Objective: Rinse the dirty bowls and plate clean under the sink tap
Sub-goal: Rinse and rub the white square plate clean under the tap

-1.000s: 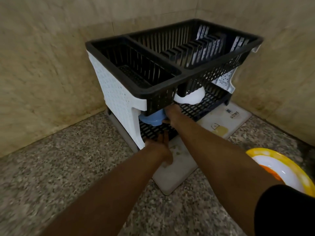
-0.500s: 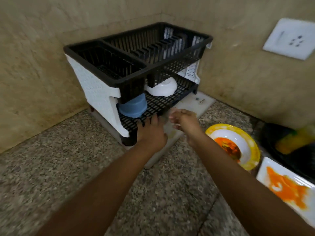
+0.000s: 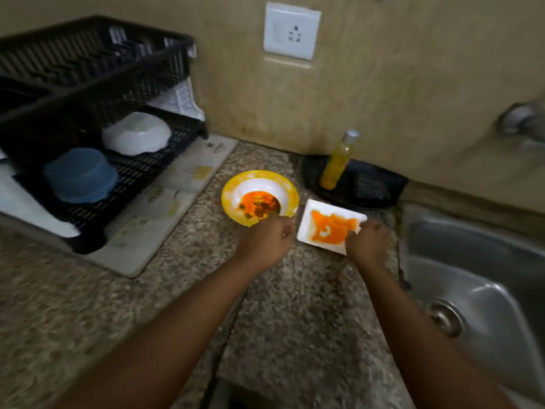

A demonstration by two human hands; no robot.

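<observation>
Yellow-rimmed bowl (image 3: 260, 197), orange-soiled, sits upright on the counter (image 3: 295, 305). Square white plate (image 3: 330, 226), orange-smeared, lies just beside it.

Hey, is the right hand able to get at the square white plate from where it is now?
Probably yes. The right hand is already at the near right corner of the square white plate, fingers curled at its edge. Nothing lies between them; the yellow-rimmed bowl sits apart to the left.

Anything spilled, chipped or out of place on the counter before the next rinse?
Nothing stands out. The orange residue stays inside the yellow-rimmed bowl and on the white square plate; none shows on the counter. The left hand is at the bowl's rim, the right hand at the plate's edge.
</observation>
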